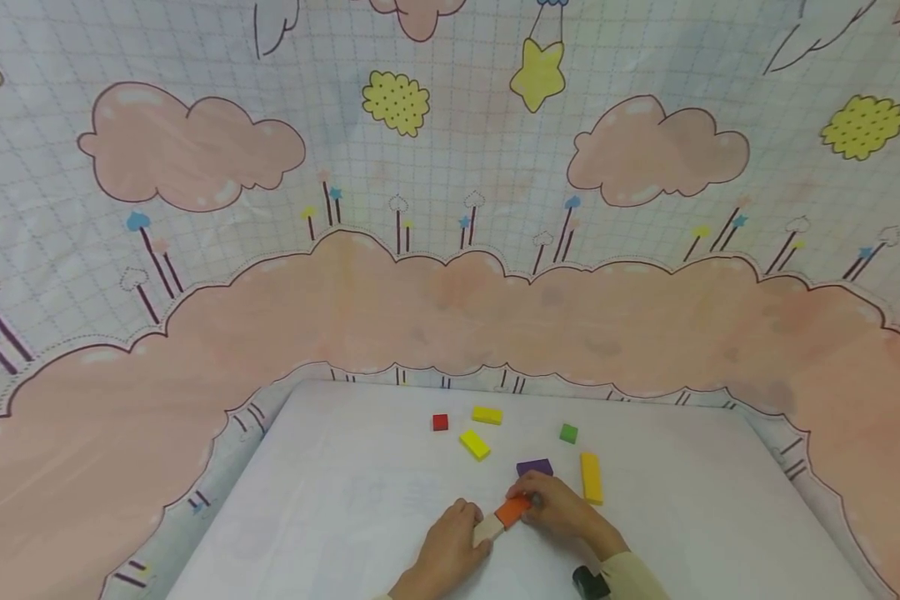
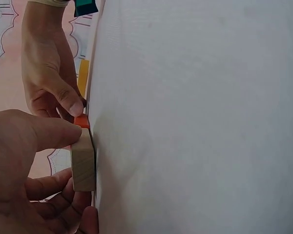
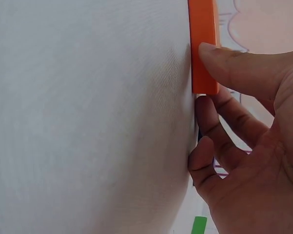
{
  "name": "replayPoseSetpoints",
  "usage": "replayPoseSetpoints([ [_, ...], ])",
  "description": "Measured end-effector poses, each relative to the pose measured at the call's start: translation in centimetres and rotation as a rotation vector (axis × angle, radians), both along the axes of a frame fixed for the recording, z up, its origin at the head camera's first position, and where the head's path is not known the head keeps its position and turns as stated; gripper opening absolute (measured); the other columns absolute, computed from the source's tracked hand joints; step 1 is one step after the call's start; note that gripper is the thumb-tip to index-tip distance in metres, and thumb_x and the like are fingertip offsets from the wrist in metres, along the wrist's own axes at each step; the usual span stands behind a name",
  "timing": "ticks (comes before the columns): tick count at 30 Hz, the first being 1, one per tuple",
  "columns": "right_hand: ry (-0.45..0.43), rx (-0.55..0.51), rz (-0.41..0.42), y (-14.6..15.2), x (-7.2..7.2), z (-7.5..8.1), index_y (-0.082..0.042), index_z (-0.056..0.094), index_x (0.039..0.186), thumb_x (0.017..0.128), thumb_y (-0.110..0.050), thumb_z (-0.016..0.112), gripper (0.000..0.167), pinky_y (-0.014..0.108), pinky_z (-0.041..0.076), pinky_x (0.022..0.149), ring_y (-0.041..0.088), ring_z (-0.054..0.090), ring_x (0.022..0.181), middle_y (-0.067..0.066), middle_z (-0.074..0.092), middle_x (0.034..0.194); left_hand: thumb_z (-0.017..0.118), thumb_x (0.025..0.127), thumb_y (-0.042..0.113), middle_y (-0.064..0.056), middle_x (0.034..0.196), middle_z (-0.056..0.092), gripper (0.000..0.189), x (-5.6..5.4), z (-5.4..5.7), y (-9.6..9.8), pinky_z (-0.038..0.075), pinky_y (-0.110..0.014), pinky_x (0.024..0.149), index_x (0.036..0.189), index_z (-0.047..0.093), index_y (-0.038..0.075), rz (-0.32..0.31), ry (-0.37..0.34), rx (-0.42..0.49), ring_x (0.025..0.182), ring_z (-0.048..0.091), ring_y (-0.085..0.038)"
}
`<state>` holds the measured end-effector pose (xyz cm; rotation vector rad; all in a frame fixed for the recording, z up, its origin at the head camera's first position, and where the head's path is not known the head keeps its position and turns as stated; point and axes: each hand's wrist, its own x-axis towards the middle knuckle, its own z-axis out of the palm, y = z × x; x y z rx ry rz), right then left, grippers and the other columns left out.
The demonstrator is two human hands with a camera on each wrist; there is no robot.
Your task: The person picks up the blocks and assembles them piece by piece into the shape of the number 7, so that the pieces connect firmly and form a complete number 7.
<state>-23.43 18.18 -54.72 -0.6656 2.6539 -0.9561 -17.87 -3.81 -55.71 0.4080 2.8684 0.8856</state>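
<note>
My left hand (image 1: 446, 542) pinches a plain wooden block (image 1: 487, 529) between thumb and fingers, low over the white table. Its pale grain shows well in the left wrist view, on the block's side (image 2: 83, 163). End to end with it lies an orange block (image 1: 511, 512), which my right hand (image 1: 562, 507) holds at the other end. In the right wrist view the thumb presses the face of that orange block (image 3: 203, 68), with fingers behind it. Just beyond the right hand is a purple block (image 1: 534, 467), partly covered by the fingers.
Farther back on the white table (image 1: 345, 483) lie a red cube (image 1: 440, 422), two yellow blocks (image 1: 487, 415) and a green cube (image 1: 568, 433). A long orange-yellow block (image 1: 591, 478) is right of the right hand. A dark object (image 1: 591, 582) sits at the right wrist.
</note>
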Motion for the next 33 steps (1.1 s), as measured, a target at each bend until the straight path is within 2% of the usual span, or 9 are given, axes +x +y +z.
replayPoseSetpoints([
  [7,0.021,-0.002,0.021,0.1,0.1,0.0,-0.026,0.071,0.108,0.085,-0.007,0.072,0.03,0.043,0.05,0.097,0.013,0.058,0.102,-0.011,0.064,0.108,0.077,0.084,0.029,0.006,0.086,0.045,0.03,-0.1,0.3,0.2,0.036,-0.021,0.06,0.102,0.059,0.013,0.003,-0.025,-0.026,0.071,0.041,-0.006],
  [10,0.012,-0.009,-0.005,0.1,0.2,0.1,-0.024,0.07,0.112,0.084,-0.007,0.073,0.032,0.046,0.05,0.098,0.016,0.059,0.105,-0.009,0.066,0.11,0.076,0.085,0.031,0.006,0.087,0.046,0.032,-0.1,0.4,0.1,0.038,-0.022,0.062,0.105,0.059,0.012,-0.008,-0.019,-0.031,0.072,0.041,-0.005],
  [13,-0.008,-0.024,-0.073,0.0,0.5,0.2,-0.019,0.068,0.117,0.08,-0.01,0.078,0.039,0.049,0.049,0.099,0.02,0.061,0.106,-0.004,0.067,0.113,0.075,0.085,0.033,0.006,0.092,0.051,0.037,-0.2,0.5,-0.2,0.042,-0.023,0.065,0.111,0.06,0.011,-0.021,-0.007,-0.024,0.075,0.042,-0.004],
  [16,-0.03,-0.043,-0.195,-0.2,0.9,0.4,-0.014,0.065,0.12,0.078,-0.015,0.082,0.045,0.049,0.051,0.096,0.022,0.062,0.104,0.002,0.068,0.114,0.075,0.085,0.035,0.007,0.098,0.056,0.041,-0.3,0.7,-1.0,0.047,-0.025,0.07,0.117,0.061,0.013,-0.043,-0.031,0.007,0.078,0.045,-0.002],
  [20,-0.026,-0.042,-0.387,-0.9,1.6,0.6,-0.011,0.066,0.117,0.078,-0.021,0.082,0.044,0.041,0.055,0.086,0.02,0.06,0.097,0.005,0.068,0.112,0.075,0.084,0.036,0.011,0.104,0.059,0.041,-0.8,0.8,-2.2,0.053,-0.033,0.085,0.119,0.061,0.02,-0.09,-0.147,0.078,0.088,0.05,-0.003],
  [23,-0.024,-0.039,-0.487,-1.4,2.1,0.7,-0.01,0.067,0.115,0.079,-0.024,0.082,0.042,0.034,0.053,0.077,0.017,0.057,0.09,0.004,0.067,0.106,0.077,0.084,0.031,0.012,0.106,0.061,0.039,-1.2,0.8,-2.9,0.052,-0.04,0.094,0.12,0.063,0.022,-0.131,-0.214,0.121,0.094,0.054,-0.005],
  [27,-0.038,-0.04,-0.554,-1.8,2.4,0.4,-0.009,0.068,0.112,0.078,-0.025,0.083,0.04,0.03,0.049,0.072,0.015,0.054,0.084,0.001,0.067,0.098,0.077,0.083,0.024,0.011,0.106,0.064,0.037,-1.6,1.0,-3.2,0.052,-0.041,0.095,0.118,0.065,0.02,-0.158,-0.248,0.141,0.096,0.056,-0.006],
  [33,-0.045,-0.029,-0.562,-1.9,2.4,-0.3,-0.01,0.07,0.107,0.076,-0.023,0.083,0.036,0.03,0.048,0.072,0.014,0.053,0.081,0.0,0.069,0.096,0.076,0.085,0.025,0.014,0.106,0.064,0.035,-2.0,0.9,-3.1,0.051,-0.04,0.097,0.118,0.067,0.022,-0.172,-0.263,0.097,0.097,0.056,-0.004],
])
